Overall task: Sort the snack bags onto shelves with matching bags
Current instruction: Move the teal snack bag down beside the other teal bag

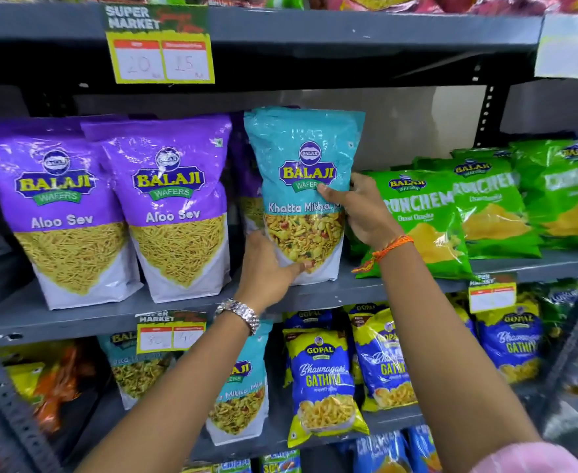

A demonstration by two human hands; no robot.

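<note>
Shelf centre: both hands, left at 7 o'clock, right at 3, fingers clasping teal bag; likely light, crinkly, slippery, best held by its sides.

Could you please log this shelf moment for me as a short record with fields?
held item: teal Balaji Khatta Mitha snack bag, upright on the grey metal middle shelf
left hand: at the bag's lower left corner
right hand: gripping the bag's right edge
left neighbours: purple Balaji Aloo Sev bags
right neighbours: green Crunchem chip bags
matching bags: teal Khatta Mitha bags on the shelf below
</note>
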